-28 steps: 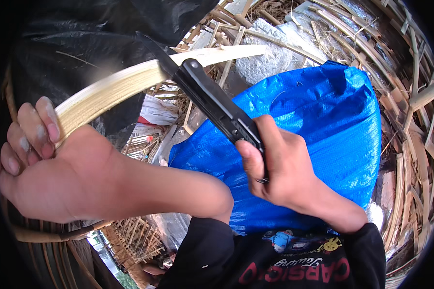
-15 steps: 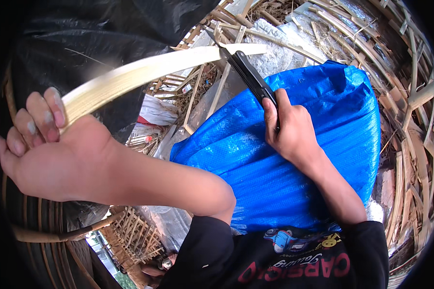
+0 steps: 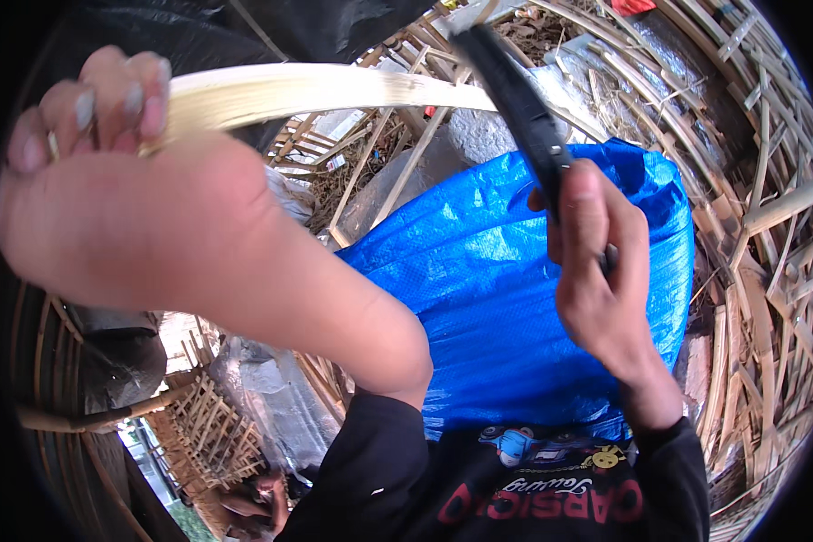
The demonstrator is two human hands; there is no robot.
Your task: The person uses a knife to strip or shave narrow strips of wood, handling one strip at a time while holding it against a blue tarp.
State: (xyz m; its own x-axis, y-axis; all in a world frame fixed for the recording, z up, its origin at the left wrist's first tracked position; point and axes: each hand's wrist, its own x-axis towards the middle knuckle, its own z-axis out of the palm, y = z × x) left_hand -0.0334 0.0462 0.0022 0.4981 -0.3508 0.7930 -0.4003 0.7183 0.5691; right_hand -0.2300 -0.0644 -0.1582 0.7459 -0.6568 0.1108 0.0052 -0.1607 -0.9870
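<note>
A long, pale, curved bamboo strip (image 3: pixel 307 88) stretches across the upper part of the view. Its left end is in my left hand (image 3: pixel 122 194), whose fingers curl round it. My right hand (image 3: pixel 601 262) grips a black knife (image 3: pixel 524 113), which points up and to the left. The knife's far end is smeared by motion and lies by the strip's right end; whether they touch I cannot tell. Below both hands, a blue woven plastic sheet (image 3: pixel 497 298) covers my lap.
Split bamboo strips (image 3: pixel 768 307) lie heaped along the right side. Black plastic sheeting (image 3: pixel 325 32) hangs at the upper left. A lattice of woven bamboo (image 3: pixel 217 443) stands at the lower left, and part of another person (image 3: pixel 253 506) shows beside it.
My left hand has risen, lifting the strip's left end so it lies flatter. My right hand has moved right with the knife, which now stands more upright.
</note>
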